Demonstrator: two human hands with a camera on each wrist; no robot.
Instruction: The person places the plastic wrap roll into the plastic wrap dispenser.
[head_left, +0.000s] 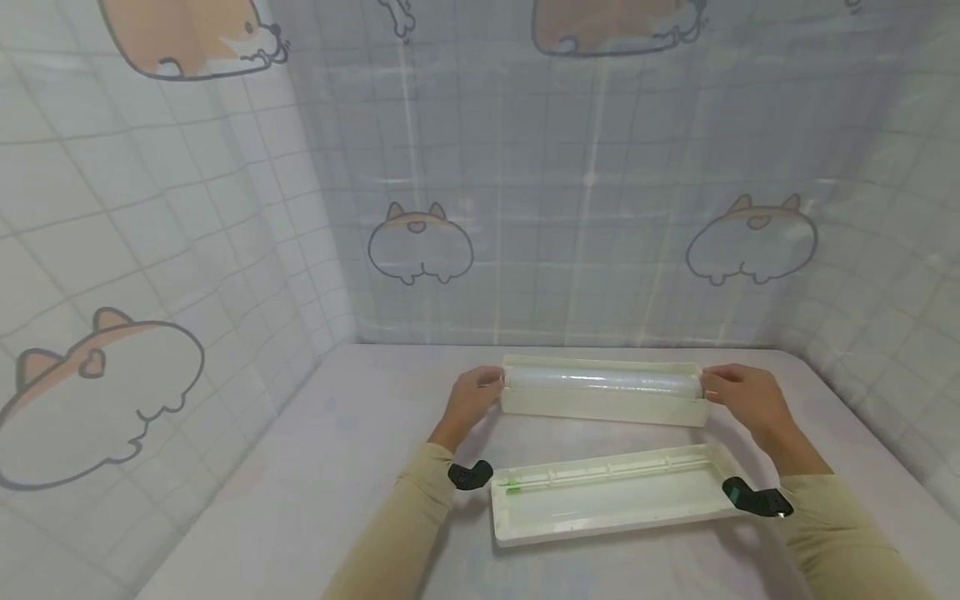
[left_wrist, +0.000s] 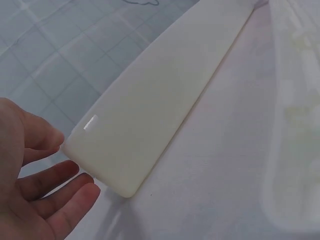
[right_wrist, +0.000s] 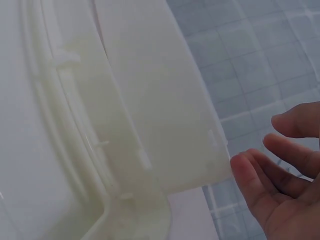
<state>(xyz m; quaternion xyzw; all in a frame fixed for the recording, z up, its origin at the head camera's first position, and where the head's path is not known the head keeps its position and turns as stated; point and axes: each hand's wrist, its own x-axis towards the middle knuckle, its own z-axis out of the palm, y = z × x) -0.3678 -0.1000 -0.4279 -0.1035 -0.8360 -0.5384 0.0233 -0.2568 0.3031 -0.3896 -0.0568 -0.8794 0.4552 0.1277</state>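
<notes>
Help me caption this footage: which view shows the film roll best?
The head view, showing the film roll lengthwise inside the white box. Both wrist views show the box's outer wall, but no roll.

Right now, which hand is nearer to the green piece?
Left. The left hand is beyond the green piece, at one end of the roll box; the right hand is at its other end.

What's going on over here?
Someone's left grip touches one end of a white box, and their right grip touches the other. A shiny roll lies inside. Closer to the person, a white tray with a green clip sits on the table, hollow side up.
</notes>
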